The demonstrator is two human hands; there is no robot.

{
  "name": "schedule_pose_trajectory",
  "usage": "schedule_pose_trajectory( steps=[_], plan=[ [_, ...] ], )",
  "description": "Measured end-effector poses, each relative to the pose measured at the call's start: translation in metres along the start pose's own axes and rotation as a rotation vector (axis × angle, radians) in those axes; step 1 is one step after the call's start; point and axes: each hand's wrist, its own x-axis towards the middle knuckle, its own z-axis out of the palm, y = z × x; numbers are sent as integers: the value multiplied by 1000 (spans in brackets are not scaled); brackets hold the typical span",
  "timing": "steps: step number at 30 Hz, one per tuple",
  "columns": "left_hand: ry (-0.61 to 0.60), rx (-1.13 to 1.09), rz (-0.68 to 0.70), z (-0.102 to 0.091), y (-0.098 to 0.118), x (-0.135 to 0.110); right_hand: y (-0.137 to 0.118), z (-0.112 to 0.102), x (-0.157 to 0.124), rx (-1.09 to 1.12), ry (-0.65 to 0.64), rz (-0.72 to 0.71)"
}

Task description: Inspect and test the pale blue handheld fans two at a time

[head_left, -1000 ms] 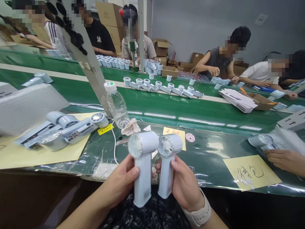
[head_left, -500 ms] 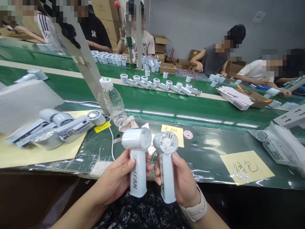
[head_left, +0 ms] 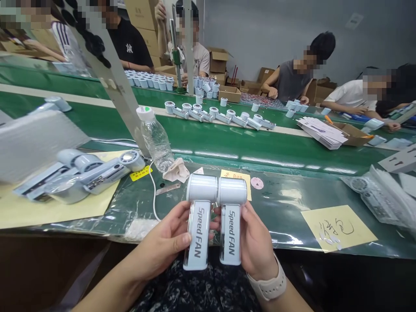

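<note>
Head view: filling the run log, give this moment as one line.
left hand: left fan upright | right hand: right fan upright | pose: side by side, lettering toward camera

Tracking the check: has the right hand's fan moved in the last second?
Yes. The fan in the right hand has turned, lettering now facing the camera, yet stays before the yellow note.

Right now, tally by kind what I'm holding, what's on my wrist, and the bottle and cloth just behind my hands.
Fans: 2 (left fan, right fan)
Bottle: 1
Cloth: 1
Watch: 1
Total: 5
</note>
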Motion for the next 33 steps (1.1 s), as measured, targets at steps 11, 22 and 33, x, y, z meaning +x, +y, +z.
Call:
schedule_pose_trajectory(
  steps=[11, 22, 33],
  plan=[
    [-60, 74, 57, -7, -7, 4, 2, -1, 1, 6, -43, 43],
    [-88, 974, 323, -25, 9, 8, 0, -15, -8, -813, -402, -534],
    [-108, 850, 358, -17, 33, -7, -19, -20, -19, -990, -404, -741]
  ],
)
